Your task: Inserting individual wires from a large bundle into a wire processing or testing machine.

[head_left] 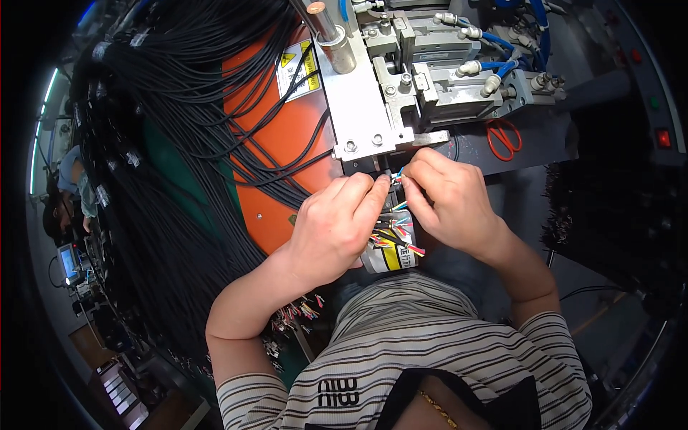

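Just below the front edge of a metal machine plate (360, 115), my two hands meet over a black cable's end with thin coloured wires (399, 176). My left hand (335, 223) is closed, with thumb and finger pressed together at the cable's sheath, which is mostly hidden. From the right, my right hand (450, 199) pinches the small coloured wires between thumb and forefinger. Under the hands, several other cable ends (414, 251) with fanned-out wires lie beside a white and yellow label (393, 259).
A thick bundle of black cables (172, 143) drapes over the orange table (261, 208) on the left. Metal clamps with blue air hoses (494, 66) stand at the back right. Red-handled scissors (504, 140) lie right of the plate. Another person (75, 179) is at far left.
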`<move>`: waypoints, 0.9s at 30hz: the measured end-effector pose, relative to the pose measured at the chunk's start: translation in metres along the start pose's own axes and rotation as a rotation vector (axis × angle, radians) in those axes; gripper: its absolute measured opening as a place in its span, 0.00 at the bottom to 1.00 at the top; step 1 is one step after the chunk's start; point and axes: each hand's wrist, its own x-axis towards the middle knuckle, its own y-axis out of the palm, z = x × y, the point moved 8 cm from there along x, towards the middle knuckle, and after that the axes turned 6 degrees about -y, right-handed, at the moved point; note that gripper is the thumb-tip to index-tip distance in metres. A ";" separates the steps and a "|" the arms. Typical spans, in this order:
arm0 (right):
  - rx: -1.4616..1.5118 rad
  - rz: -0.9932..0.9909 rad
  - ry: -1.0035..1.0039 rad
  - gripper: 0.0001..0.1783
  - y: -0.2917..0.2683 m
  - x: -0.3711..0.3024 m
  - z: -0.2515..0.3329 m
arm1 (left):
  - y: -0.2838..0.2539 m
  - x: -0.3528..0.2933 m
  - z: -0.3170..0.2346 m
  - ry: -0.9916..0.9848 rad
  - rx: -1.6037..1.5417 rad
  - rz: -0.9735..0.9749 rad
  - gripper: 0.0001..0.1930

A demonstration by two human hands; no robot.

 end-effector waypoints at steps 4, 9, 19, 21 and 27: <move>-0.035 -0.008 -0.032 0.03 0.000 -0.001 0.003 | -0.002 0.000 -0.004 0.068 0.019 -0.023 0.25; -0.172 0.048 -0.062 0.05 -0.001 0.003 0.011 | 0.000 0.002 -0.011 0.131 0.110 0.023 0.23; 0.002 -0.029 0.000 0.03 -0.001 -0.002 -0.004 | 0.000 0.008 -0.007 0.060 0.117 0.036 0.20; 0.096 -0.020 0.057 0.02 0.001 0.001 -0.010 | 0.000 0.006 -0.003 0.028 0.084 0.027 0.20; 0.275 0.034 0.170 0.03 0.005 0.003 -0.024 | -0.018 -0.015 0.027 -0.088 -0.042 -0.130 0.22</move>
